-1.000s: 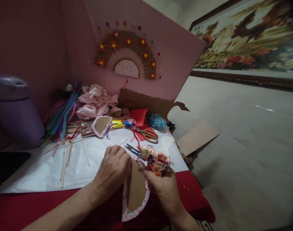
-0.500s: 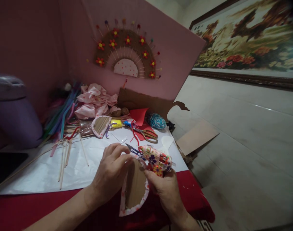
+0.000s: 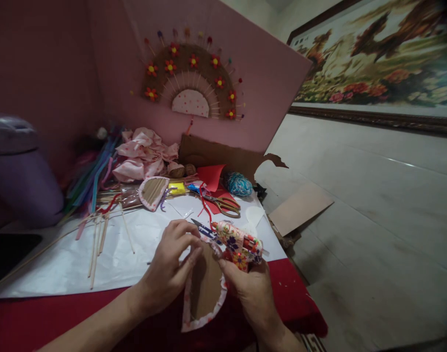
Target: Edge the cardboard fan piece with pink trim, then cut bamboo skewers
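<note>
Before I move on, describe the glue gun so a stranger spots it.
Start at the red-clothed table; at its near edge, find the right hand. The glue gun is in that hand; its colourful flower print sets it apart from the thread snips beside it.

Setting: home craft corner

Probably a home. Evidence: framed painting (image 3: 377, 58) on a pale tiled wall (image 3: 355, 168); red-covered table (image 3: 293, 293). Craft use shown by glue gun (image 3: 238, 243), scissors (image 3: 213, 199), yarn ball (image 3: 238, 184), crumpled pink fabric (image 3: 143, 150), and cardboard arch (image 3: 204, 57) with flowers (image 3: 193, 61) on a pink board (image 3: 267, 73).

left hand (image 3: 168, 264) unclenched, fingers (image 3: 184, 228) uncurled, thumb (image 3: 189, 263) now apart
</note>
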Available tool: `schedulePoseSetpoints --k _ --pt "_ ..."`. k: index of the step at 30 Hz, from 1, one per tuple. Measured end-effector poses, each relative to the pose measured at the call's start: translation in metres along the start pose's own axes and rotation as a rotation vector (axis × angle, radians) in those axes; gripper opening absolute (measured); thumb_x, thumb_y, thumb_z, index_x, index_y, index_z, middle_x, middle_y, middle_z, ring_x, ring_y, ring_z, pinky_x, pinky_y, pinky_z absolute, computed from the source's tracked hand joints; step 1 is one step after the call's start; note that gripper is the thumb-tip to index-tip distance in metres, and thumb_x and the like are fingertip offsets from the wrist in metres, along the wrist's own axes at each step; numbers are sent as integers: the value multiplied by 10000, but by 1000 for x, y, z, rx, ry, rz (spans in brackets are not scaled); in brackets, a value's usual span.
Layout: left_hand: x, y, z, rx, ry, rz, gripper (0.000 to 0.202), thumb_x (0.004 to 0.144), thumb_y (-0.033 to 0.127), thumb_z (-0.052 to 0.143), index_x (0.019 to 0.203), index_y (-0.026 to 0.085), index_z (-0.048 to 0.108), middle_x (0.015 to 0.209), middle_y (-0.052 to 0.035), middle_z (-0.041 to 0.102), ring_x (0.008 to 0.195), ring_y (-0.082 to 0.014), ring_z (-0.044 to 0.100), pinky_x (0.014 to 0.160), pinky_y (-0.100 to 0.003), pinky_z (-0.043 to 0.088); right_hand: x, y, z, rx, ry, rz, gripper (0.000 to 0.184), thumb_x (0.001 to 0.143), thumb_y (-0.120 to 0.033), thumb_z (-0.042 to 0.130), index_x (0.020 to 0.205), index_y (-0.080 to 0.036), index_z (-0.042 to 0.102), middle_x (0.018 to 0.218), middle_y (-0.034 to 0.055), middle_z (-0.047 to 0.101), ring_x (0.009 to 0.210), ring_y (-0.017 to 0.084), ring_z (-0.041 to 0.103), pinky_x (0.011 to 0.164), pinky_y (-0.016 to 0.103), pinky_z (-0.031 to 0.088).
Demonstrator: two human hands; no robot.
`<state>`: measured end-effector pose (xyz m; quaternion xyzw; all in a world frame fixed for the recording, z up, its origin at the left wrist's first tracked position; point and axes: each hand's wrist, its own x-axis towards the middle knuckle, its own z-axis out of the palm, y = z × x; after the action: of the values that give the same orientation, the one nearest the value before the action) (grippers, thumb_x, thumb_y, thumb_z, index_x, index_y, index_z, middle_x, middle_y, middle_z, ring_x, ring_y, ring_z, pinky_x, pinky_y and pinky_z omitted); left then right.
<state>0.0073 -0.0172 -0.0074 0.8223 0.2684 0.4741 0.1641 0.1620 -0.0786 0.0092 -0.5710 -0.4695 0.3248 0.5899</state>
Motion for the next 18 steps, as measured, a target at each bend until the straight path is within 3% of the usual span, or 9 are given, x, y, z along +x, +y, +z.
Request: schedulePoseSetpoints --k 3,7,11,14,18 --pt "2 0 -5 -214 25 -127 150 887 140 401 785 192 498 923 -55 533 951 -186 461 839 -356 381 1 -1 0 14 -1 -6 283 672 -214 694 953 -184 699 983 61 713 856 246 661 795 339 506" --pt "1 -2 -6 -289 102 -160 83 857 162 474 782 194 486 925 -50 523 942 -182 474 843 -345 381 3 1 -2 21 16 4 300 664 -239 703 956 -171 700 980 72 714 869 252 659 802 343 504" --pt "-1 -4 -3 -380 162 -211 70 798 140 550 776 192 508 847 -33 536 843 -168 503 775 -311 404 5 7 -5 46 27 38 253 632 -263 725 858 -150 712 867 77 728 797 254 662 747 347 516" --pt "0 -8 -4 -537 236 -334 60 751 124 561 753 185 559 784 -21 549 775 -158 509 709 -282 408 7 12 -6 120 29 100 205 604 -279 747 749 -145 690 687 45 699 607 194 629 583 288 514" --pt "5 -12 -8 -750 337 -573 130 690 136 491 622 157 599 619 -14 535 619 -134 467 574 -254 371 9 20 -7 182 33 192 253 604 -310 741 553 -156 547 379 -71 434 316 55 334 306 178 262"
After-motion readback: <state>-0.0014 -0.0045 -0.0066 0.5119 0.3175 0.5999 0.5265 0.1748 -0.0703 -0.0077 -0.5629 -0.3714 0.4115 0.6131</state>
